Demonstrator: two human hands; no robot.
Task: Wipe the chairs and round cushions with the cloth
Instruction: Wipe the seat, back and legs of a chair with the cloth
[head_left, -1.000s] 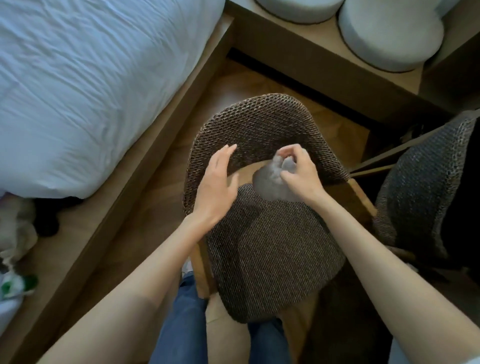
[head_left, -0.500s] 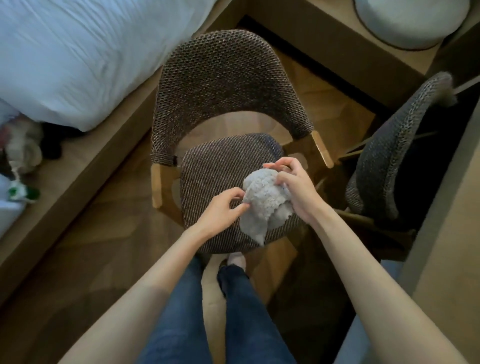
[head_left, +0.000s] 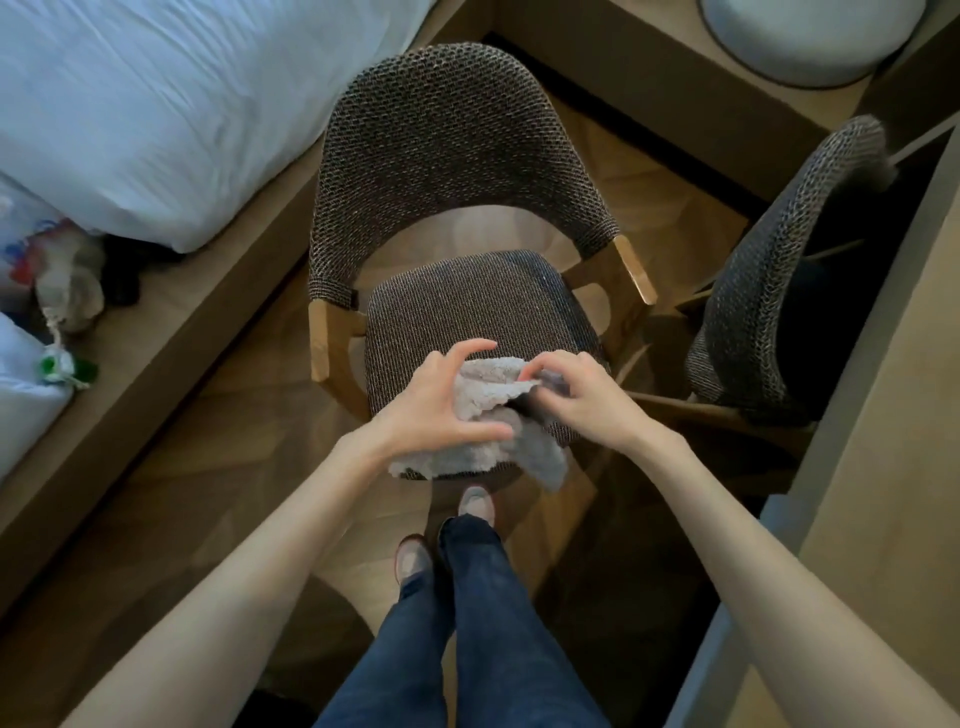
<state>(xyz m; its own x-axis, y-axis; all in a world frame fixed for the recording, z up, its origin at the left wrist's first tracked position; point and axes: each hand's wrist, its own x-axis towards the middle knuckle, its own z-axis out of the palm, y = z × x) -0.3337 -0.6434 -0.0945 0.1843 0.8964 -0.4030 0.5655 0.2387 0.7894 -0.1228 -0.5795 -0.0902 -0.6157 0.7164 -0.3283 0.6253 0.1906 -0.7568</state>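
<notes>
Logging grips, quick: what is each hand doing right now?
Left hand: grips the grey cloth.
Right hand: pinches the same cloth.

Pale grey fluffy cloth (head_left: 470, 457): bunched, over the front edge of the seat of the woven brown chair (head_left: 467, 306), one corner hanging past it. Same-weave second chair (head_left: 753, 291): right of it. Pale round cushion (head_left: 810, 47): beyond it, rightward, partly cropped.

Brown woven-textured chair (head_left: 457, 156), pale grey cloth (head_left: 483, 384), white bedding (head_left: 171, 98), blue jeans (head_left: 467, 623).
</notes>
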